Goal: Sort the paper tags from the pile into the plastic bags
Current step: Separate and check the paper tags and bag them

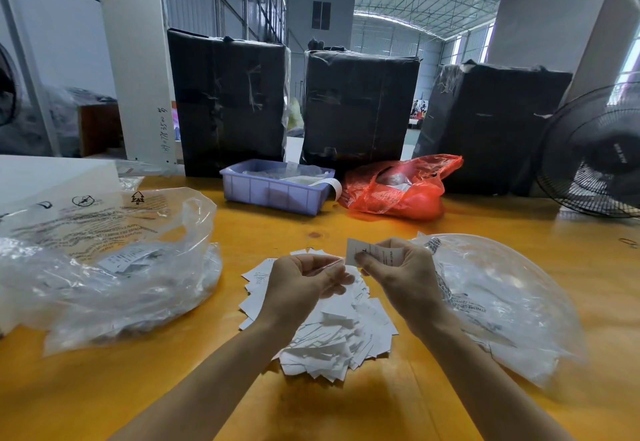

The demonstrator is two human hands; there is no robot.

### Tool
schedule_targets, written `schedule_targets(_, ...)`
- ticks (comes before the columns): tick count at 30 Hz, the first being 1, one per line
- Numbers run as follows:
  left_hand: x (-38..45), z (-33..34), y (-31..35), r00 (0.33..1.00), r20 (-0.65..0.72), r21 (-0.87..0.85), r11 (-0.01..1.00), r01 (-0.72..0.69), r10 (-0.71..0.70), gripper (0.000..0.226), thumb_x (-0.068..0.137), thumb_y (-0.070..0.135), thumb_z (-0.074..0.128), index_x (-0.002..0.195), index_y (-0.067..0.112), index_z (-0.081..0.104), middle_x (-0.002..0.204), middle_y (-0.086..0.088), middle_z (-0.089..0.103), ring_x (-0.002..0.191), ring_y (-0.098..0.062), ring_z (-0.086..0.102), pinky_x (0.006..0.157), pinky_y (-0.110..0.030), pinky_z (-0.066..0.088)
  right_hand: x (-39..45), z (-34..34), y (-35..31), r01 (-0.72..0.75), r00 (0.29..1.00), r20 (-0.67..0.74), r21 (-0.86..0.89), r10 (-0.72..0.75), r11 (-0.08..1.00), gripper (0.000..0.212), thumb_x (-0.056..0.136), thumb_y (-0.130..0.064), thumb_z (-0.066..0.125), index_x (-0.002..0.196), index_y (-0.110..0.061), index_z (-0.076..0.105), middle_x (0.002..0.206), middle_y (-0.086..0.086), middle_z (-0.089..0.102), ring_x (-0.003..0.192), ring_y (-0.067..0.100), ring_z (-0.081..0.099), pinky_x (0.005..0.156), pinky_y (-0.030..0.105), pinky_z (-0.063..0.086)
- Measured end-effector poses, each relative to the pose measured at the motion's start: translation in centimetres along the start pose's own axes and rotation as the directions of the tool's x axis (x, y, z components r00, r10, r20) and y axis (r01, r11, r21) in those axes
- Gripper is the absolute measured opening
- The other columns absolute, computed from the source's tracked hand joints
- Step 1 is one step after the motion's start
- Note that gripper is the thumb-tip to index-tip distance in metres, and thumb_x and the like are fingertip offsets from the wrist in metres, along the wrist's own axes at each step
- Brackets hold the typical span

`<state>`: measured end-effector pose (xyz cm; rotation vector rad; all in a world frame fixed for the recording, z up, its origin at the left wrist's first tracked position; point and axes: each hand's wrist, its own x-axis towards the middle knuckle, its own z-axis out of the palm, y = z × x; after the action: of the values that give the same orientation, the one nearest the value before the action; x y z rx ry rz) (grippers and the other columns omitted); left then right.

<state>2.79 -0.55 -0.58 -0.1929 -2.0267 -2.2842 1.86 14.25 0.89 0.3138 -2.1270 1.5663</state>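
Above the pile point(325, 329) of tags on the table point(502, 219), our right hand point(398, 274) pinches a tag point(363, 252) upright, while our left hand point(304, 284) curls its fingers, apparently around a thin strip; clear bags lie left point(104, 267) and right point(502, 302), with a red bag point(398, 187) and tray point(273, 191) beyond

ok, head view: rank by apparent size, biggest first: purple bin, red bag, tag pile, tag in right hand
1. tag pile, though it looks bigger for being nearest the camera
2-3. red bag and purple bin look alike, not ranked
4. tag held in right hand, clearly smallest
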Motion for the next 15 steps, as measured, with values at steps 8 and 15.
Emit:
schedule_targets(8,0.32,-0.25,0.14,1.000,-0.006,-0.002,1.000,0.021,-0.021,0.013,0.090,0.012,0.061,0.093,0.002,0.070,0.081,-0.009,0.075,0.072,-0.017,0.072,0.067,-0.021,0.057,0.11,-0.17,0.13,-0.026,0.995,0.095,0.002,0.026,1.000,0.012,0.078,-0.005,0.074,0.073,0.001,0.065,0.070,0.026,0.065,0.060,0.036,0.057,0.059,0.044,0.049)
schedule_targets(15,0.43,-0.39,0.00,0.999,-0.050,-0.001,1.000,0.021,-0.021,0.016,0.089,0.015,0.062,0.083,0.004,0.072,0.081,-0.019,0.072,0.068,-0.023,0.069,0.064,-0.028,0.056,0.38,-0.78,0.34,-0.335,0.886,0.362,0.068,0.289,0.940,0.012,0.078,-0.004,0.074,0.082,-0.002,0.063,0.061,0.003,0.059,0.051,0.008,0.056,0.053,0.020,0.047)
